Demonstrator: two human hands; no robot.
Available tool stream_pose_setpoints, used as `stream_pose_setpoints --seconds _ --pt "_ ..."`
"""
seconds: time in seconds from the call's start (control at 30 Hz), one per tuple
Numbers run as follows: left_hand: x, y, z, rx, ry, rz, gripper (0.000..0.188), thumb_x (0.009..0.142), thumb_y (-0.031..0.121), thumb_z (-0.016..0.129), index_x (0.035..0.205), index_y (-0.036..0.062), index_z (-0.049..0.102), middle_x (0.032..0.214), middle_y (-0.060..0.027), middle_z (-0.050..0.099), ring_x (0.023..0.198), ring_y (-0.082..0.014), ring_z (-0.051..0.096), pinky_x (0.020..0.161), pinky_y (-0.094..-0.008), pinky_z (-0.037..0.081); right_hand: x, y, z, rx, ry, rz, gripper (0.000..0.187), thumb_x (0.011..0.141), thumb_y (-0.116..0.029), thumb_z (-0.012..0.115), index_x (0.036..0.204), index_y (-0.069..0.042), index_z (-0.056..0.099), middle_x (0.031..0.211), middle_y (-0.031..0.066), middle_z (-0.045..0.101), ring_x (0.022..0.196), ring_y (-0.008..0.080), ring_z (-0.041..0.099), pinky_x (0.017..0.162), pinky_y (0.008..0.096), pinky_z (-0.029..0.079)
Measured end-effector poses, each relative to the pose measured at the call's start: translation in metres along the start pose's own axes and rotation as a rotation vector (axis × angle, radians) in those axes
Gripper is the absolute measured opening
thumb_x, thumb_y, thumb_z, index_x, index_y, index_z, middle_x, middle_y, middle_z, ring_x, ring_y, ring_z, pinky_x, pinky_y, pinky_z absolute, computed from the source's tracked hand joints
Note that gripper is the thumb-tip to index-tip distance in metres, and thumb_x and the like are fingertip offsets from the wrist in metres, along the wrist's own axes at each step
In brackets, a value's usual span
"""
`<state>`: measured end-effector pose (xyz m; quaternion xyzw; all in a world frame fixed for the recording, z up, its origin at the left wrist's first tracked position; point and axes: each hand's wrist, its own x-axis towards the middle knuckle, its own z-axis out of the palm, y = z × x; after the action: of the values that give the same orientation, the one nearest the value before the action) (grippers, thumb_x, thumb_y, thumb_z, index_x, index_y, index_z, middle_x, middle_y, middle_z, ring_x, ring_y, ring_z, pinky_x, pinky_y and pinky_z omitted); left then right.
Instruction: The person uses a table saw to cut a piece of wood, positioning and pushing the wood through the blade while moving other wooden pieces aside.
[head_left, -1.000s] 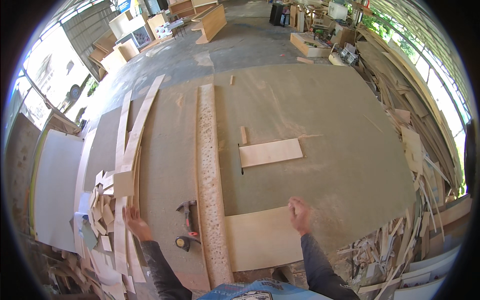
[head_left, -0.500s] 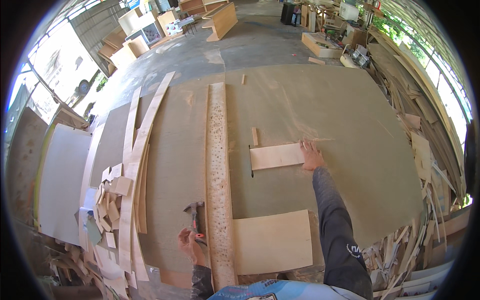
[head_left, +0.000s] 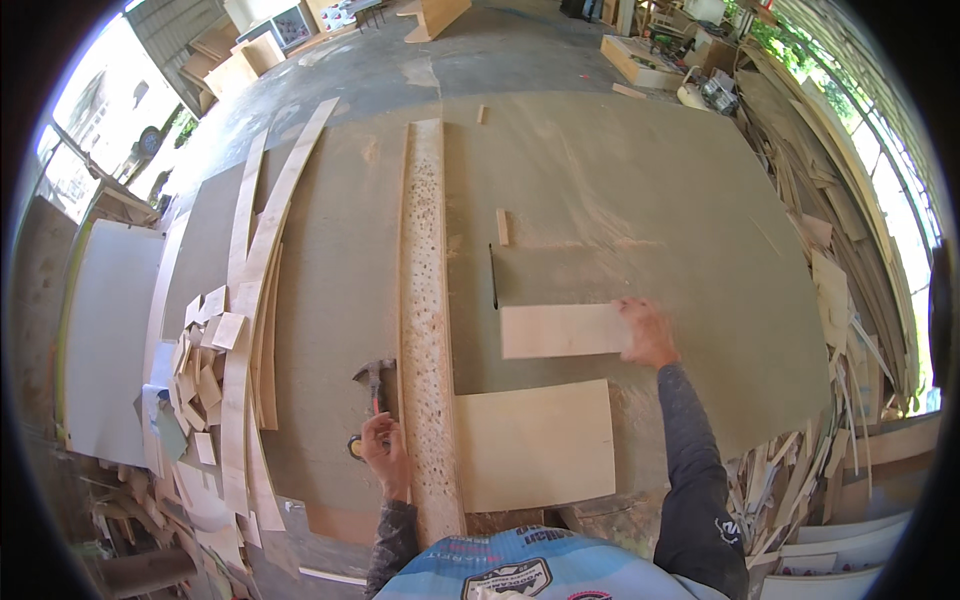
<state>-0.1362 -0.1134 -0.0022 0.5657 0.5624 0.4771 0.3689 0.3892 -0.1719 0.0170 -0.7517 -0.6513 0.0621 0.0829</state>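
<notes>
My right hand (head_left: 650, 332) grips the right end of a short pale wooden board (head_left: 562, 331), slightly blurred. Beyond the board's left end is a thin dark strip (head_left: 493, 276); I cannot tell whether it is an object or a slot. My left hand (head_left: 385, 455) has its fingers closed over the lower handle of a claw hammer (head_left: 375, 372), whose head points away from me. Beside that hand sits a black and yellow tape measure (head_left: 355, 447), partly hidden by the fingers. A long speckled plank (head_left: 425, 260) runs between my hands, and a wider pale panel (head_left: 535, 445) lies nearer me.
The brown worktop (head_left: 660, 190) carries long strips (head_left: 282, 210) and a heap of small wood offcuts (head_left: 205, 375) at left. Scrap wood (head_left: 790, 480) piles up along the right. A small wood stick (head_left: 503, 227) lies beyond the dark strip.
My right hand has drawn the short board toward me, away from the dark strip. My left hand has closed over the hammer's handle. The view has tipped downward.
</notes>
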Motion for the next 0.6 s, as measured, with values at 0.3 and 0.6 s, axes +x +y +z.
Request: stream_pose_setpoints --seconds 0.3,0.6 --pt "-0.028 0.039 0.067 0.679 -0.803 0.441 0.064 0.085 0.027 0.073 0.141 0.0045 0.049 0.144 -0.017 0.047 0.138 -0.033 0.041 0.111 -0.052 0.03 0.017 -0.088 0.026 0.041 -0.235 -0.077 0.089 0.054 -0.012 0.083 0.139 -0.01 0.056 0.141 0.0017 0.053 0.124 0.0317 0.048 0.101 0.0431 0.053" --pt "-0.009 0.035 0.078 0.864 -0.902 0.495 0.074 0.08 0.035 0.078 0.14 0.0027 0.049 0.139 -0.0142 0.047 0.137 -0.0297 0.041 0.108 -0.0577 0.024 0.006 -0.082 0.079 0.291 -0.002 -0.053 0.053 0.066 -0.01 0.071 0.12 -0.013 0.073 0.128 0.0022 0.062 0.119 0.0314 0.047 0.105 0.0396 0.042"
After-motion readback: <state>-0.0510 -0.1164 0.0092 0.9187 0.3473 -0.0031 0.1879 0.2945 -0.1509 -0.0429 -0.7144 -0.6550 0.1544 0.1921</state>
